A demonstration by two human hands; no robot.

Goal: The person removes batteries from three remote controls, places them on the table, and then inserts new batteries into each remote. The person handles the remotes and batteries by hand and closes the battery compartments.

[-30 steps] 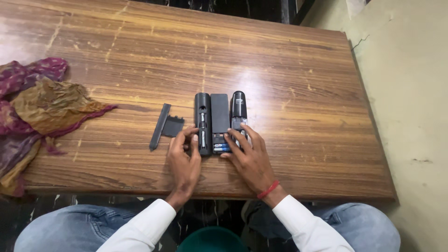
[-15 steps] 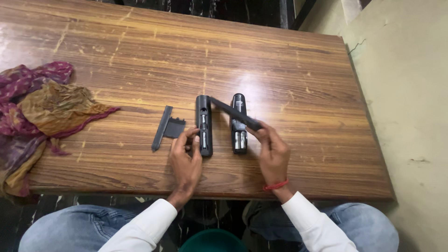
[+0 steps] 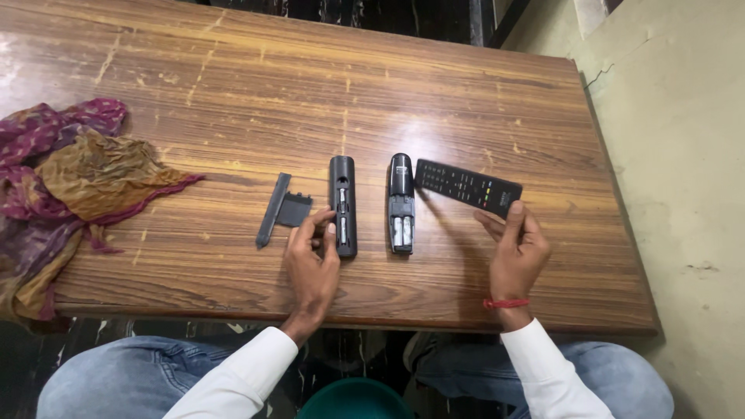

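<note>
A flat black button remote (image 3: pixel 468 187) is pinched by right hand (image 3: pixel 514 252) fingers above the wooden surface (image 3: pixel 481 101). Left hand (image 3: pixel 312 260) fingers curl against an open rounded remote (image 3: pixel 342 206), batteries seated inside.

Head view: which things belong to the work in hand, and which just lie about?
In hand: flat black button remote, right hand; rounded black remote, batteries exposed, left hand.

Lying about: second open black remote; two dark battery covers; purple-ochre cloth.
</note>
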